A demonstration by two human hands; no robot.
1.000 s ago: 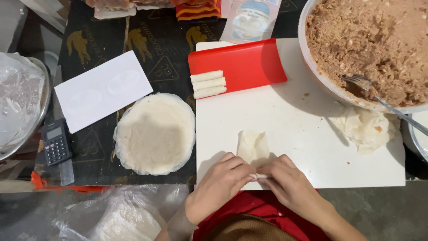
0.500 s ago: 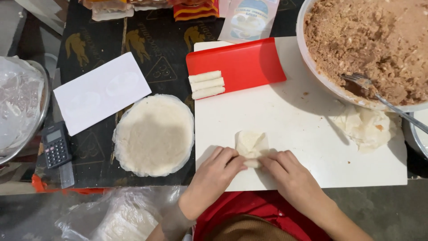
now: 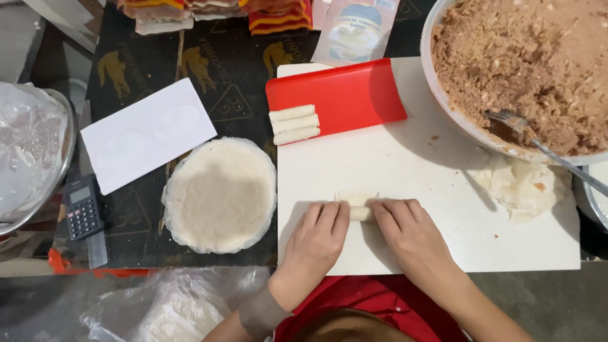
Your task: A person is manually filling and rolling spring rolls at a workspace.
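A dark patterned mat [image 3: 221,69] covers the counter, with a smooth white cutting board [image 3: 437,183] laid across its right half. Near the board's 6 o'clock edge, the left hand [image 3: 316,237] and right hand [image 3: 408,234] lie flat, fingers pressing a pale, soft wrapper roll [image 3: 358,204] between them; neither grip closes around it. At 11 o'clock, three finished rolls [image 3: 294,125] rest on a glossy red tray [image 3: 342,95]. A round stack of thin wrappers [image 3: 220,194] sits at 9 o'clock. A big bowl [image 3: 443,104] of crumbly brown filling [image 3: 538,57] stands at 2 o'clock.
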